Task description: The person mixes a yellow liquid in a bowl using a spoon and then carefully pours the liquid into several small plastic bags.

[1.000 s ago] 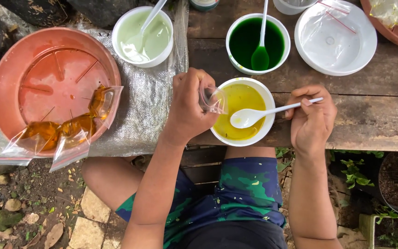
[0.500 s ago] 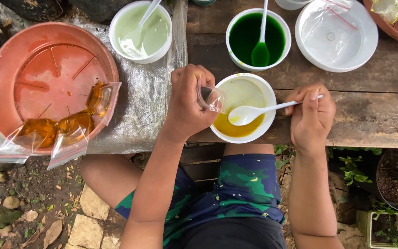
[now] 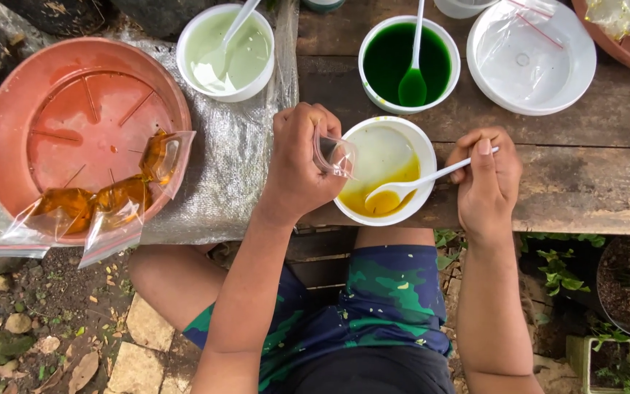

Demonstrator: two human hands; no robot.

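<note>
The left hand (image 3: 302,157) is closed around a small clear plastic bag (image 3: 335,155), holding it over the left rim of a white bowl (image 3: 423,157) that is tilted toward the person, so the yellow liquid (image 3: 388,191) pools at its near side. The right hand (image 3: 488,179) pinches the handle of a white spoon (image 3: 408,186), whose scoop sits in that yellow pool.

Just beyond the bowl stands a white bowl of dark green liquid (image 3: 391,58) with a green spoon (image 3: 413,80) resting in it. To the far left of that is a bowl of pale green liquid (image 3: 246,55) holding a white spoon (image 3: 224,47). At the far right lies a shallow white dish (image 3: 581,62) with clear bags inside.

On the left, a round reddish tray (image 3: 82,87) carries three filled bags of amber liquid (image 3: 114,197), their ends hanging over its near rim. It rests on a sheet of clear plastic (image 3: 235,182) spread over the worn wooden counter (image 3: 592,175). Below are bare ground with stones (image 3: 45,321) on the left and potted plants (image 3: 614,306) on the right.
</note>
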